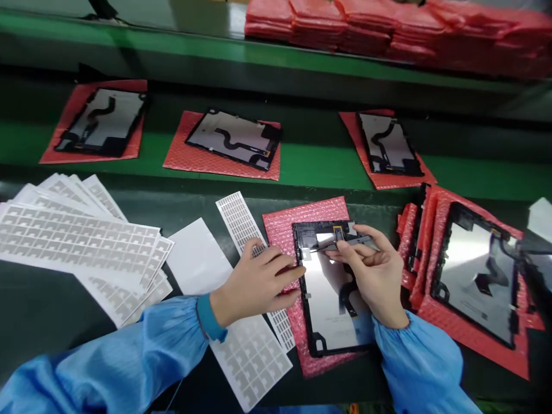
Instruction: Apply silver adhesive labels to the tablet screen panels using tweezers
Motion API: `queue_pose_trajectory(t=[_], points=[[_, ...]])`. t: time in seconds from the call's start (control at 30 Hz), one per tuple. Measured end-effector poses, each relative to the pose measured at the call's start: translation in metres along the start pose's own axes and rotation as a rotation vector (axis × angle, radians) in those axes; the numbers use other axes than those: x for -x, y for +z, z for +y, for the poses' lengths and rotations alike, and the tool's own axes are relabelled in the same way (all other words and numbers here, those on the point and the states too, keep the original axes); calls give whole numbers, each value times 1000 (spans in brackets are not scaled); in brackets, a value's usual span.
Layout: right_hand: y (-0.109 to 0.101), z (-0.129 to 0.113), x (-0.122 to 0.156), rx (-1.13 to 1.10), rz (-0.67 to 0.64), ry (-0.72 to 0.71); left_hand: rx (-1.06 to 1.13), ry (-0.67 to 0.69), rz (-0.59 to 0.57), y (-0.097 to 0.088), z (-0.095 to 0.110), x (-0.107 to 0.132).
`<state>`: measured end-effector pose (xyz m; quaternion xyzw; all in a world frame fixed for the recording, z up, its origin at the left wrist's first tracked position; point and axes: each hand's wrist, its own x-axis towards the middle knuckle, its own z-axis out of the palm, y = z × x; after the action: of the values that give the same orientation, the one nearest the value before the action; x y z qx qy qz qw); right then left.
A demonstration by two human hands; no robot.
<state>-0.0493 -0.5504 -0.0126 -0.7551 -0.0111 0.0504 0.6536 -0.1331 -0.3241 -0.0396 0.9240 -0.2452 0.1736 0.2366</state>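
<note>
A black-framed screen panel (332, 305) lies face down on a pink bubble-wrap sheet (284, 224) in front of me. My right hand (375, 270) is closed on metal tweezers (340, 246), whose tip rests near a small sticker at the panel's upper left. My left hand (259, 282) lies flat with fingers stretched out, pressing on the panel's left edge and on a strip of stickers (239, 215).
A fanned stack of sticker sheets (77, 236) lies at the left. Another panel on pink wrap (478, 276) sits at the right. Three more panels on wraps (233, 141) ride the green conveyor behind. Folded pink bags (388, 26) are piled at the far back.
</note>
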Motion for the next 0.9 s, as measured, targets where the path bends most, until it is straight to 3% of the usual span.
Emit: queue_pose_trajectory(t=[0.27,0.9], points=[[-4,4,10,58,59,5,41,-47,-9,0,2,4],[-5,5,9,104,63,55,38,-60,-3,0,4,4]])
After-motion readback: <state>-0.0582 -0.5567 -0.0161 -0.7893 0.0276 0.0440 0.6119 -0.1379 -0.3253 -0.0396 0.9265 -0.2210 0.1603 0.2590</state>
